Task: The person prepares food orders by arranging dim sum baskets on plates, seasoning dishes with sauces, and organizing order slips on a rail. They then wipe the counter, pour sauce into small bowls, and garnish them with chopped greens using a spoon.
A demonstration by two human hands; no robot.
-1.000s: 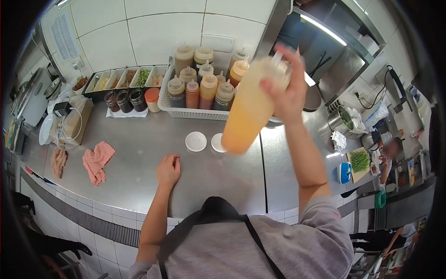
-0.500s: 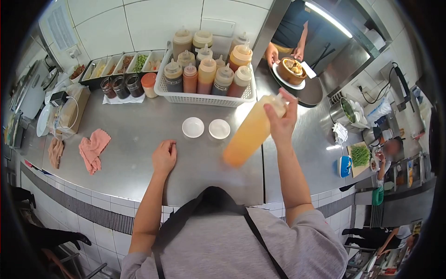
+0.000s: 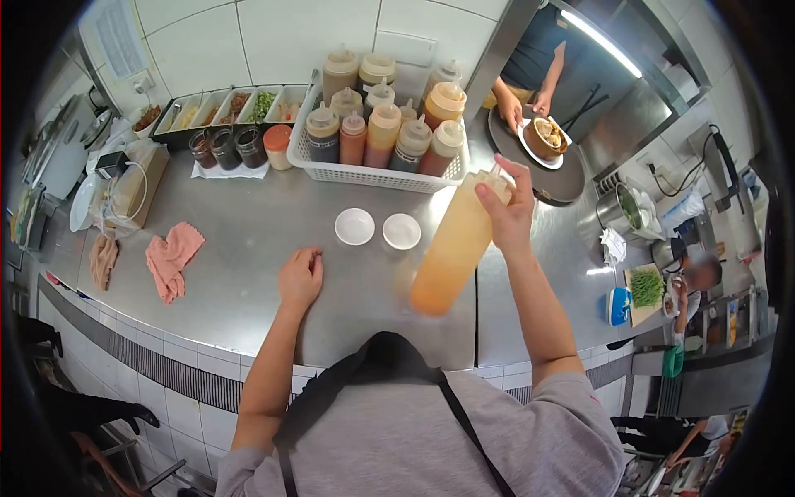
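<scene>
My right hand grips the top of a large squeeze bottle of orange-yellow liquid. The bottle hangs tilted above the steel counter, its blurred base towards the lower left. Its fingers curled, my left hand rests on the counter with nothing visible in it. Two small white bowls, one on the left and one on the right, stand between my hands and a white basket of several sauce bottles.
Pink cloth, dark jars and a topping tray are on the left. At the back right, another person's hands hold a plate with a round container. Chopped greens lie at the far right.
The bottle in my right hand has shifted slightly down and is a little more upright. The other person's plate and container have moved right and tilted. The view has shifted slightly.
</scene>
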